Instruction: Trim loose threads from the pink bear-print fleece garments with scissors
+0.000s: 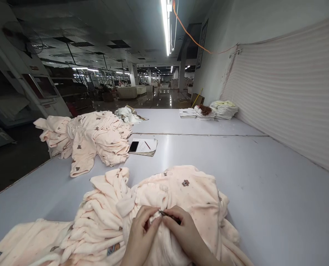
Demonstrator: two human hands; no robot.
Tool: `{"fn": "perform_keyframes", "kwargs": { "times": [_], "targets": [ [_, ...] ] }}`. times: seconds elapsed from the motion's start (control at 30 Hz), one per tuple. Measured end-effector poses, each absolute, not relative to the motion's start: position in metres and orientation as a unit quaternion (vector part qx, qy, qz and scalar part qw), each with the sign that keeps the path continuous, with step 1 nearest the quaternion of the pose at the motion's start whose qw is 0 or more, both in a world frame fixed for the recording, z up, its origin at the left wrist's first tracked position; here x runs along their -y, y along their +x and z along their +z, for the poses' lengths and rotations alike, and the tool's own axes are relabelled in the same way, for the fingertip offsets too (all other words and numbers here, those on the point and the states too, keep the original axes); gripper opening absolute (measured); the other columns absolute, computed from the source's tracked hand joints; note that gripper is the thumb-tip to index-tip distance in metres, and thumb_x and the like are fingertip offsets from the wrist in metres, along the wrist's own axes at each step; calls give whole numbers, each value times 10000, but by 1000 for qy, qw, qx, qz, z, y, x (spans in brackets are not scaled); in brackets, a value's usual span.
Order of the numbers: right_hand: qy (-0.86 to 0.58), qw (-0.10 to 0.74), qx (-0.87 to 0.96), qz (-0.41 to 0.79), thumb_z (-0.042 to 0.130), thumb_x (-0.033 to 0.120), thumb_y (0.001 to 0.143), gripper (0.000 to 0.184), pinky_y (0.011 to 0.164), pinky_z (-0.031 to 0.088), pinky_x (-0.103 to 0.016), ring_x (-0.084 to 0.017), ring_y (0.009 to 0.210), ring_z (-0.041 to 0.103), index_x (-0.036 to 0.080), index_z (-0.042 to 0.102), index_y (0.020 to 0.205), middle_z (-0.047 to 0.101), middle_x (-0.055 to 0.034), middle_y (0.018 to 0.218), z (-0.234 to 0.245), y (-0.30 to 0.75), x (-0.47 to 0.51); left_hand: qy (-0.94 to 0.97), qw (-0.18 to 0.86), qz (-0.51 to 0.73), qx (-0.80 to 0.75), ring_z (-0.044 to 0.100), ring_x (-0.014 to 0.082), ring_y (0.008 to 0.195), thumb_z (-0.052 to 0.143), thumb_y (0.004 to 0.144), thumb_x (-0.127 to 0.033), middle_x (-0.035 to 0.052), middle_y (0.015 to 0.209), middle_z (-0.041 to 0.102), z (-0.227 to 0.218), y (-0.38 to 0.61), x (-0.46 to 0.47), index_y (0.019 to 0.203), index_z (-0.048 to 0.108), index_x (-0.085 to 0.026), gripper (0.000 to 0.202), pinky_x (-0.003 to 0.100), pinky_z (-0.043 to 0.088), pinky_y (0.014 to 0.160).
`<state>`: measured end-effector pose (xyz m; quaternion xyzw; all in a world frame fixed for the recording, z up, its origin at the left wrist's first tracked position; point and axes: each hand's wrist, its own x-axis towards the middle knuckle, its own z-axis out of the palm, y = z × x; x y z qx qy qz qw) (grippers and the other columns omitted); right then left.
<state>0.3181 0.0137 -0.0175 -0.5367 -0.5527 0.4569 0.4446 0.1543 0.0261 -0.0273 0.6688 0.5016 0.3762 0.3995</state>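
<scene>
A heap of pale pink fleece garments (181,192) with small bear prints lies at the near edge of the white table (264,177). My left hand (142,231) pinches a fold of this fabric, fingers closed. My right hand (183,229) is closed on a small dark tool (168,215), thin like snips or tweezers, whose tip touches the fabric right where my left fingers hold it. Both hands rest on top of the heap, touching each other.
A second pile of the same pink garments (92,138) lies at the table's left edge. Beside it sit a black phone (133,146) and a notepad with a pen (145,146). Folded stacks (223,109) stand far back by the striped wall (291,92).
</scene>
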Motion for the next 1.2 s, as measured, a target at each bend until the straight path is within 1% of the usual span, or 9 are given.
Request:
{"fn": "perform_keyframes", "kwargs": {
  "times": [0.17, 0.4, 0.7, 0.83, 0.93, 1.03, 1.1, 1.17, 1.2],
  "targets": [
    [-585, 381, 623, 351, 609, 250, 809, 167, 726, 434, -263, -183, 821, 616, 263, 709, 943, 657, -2, 861, -6, 324, -10, 661, 411, 390, -492, 567, 209, 874, 538, 857, -397, 44, 932, 606, -36, 156, -32, 962, 641, -225, 226, 310, 443, 752],
    [-597, 344, 644, 334, 596, 249, 807, 147, 687, 422, -263, -180, 764, 622, 283, 724, 870, 661, 4, 816, 2, 324, -13, 644, 422, 396, -500, 577, 210, 876, 557, 845, -399, 43, 906, 612, -38, 157, -31, 915, 638, -207, 220, 326, 444, 806],
    [-533, 454, 489, 520, 595, 278, 798, 190, 815, 466, -312, -238, 921, 636, 185, 746, 864, 729, -58, 893, -9, 327, -24, 648, 413, 385, -511, 591, 221, 899, 568, 834, -403, 55, 946, 651, -42, 157, -31, 943, 663, -221, 233, 332, 456, 798],
    [-549, 430, 561, 445, 631, 270, 779, 166, 783, 467, -304, -217, 854, 633, 219, 736, 897, 695, -32, 858, -10, 330, -16, 657, 391, 387, -516, 604, 222, 898, 563, 830, -393, 58, 961, 649, -40, 154, -32, 1021, 651, -223, 269, 345, 485, 801],
    [-571, 490, 525, 399, 581, 345, 830, 213, 804, 463, -299, -218, 893, 619, 213, 687, 959, 678, -46, 909, -11, 342, -3, 706, 284, 367, -534, 609, 245, 913, 509, 852, -335, 72, 984, 628, -25, 152, -29, 1125, 620, -244, 309, 391, 503, 781],
    [-616, 549, 450, 342, 549, 434, 841, 276, 809, 455, -293, -230, 931, 597, 201, 623, 970, 659, -62, 952, -15, 364, 12, 799, 156, 337, -473, 516, 285, 1167, 481, 847, -241, 110, 1264, 540, -6, 164, -22, 1148, 611, -264, 329, 444, 461, 925],
    [-633, 562, 424, 322, 551, 447, 837, 266, 784, 453, -282, -220, 888, 586, 198, 600, 915, 639, -45, 888, -22, 378, 22, 868, 160, 261, -392, 477, 285, 1234, 547, 800, -235, 121, 1365, 490, 0, 181, -15, 1237, 547, -246, 438, 418, 442, 987],
    [-641, 559, 410, 331, 560, 441, 833, 244, 733, 453, -266, -195, 799, 566, 197, 567, 825, 589, -12, 782, -32, 390, 32, 906, 189, 152, -346, 572, 304, 1117, 613, 733, -230, 146, 1257, 589, 0, 200, -9, 1233, 547, -209, 505, 421, 488, 932],
    [-643, 554, 404, 341, 564, 439, 830, 246, 703, 452, -259, -183, 754, 551, 198, 546, 784, 557, 3, 738, -37, 396, 37, 913, 196, 110, -342, 616, 307, 1023, 611, 719, -210, 138, 1142, 650, -2, 207, -7, 1148, 601, -206, 429, 437, 506, 890]
  ]
}}
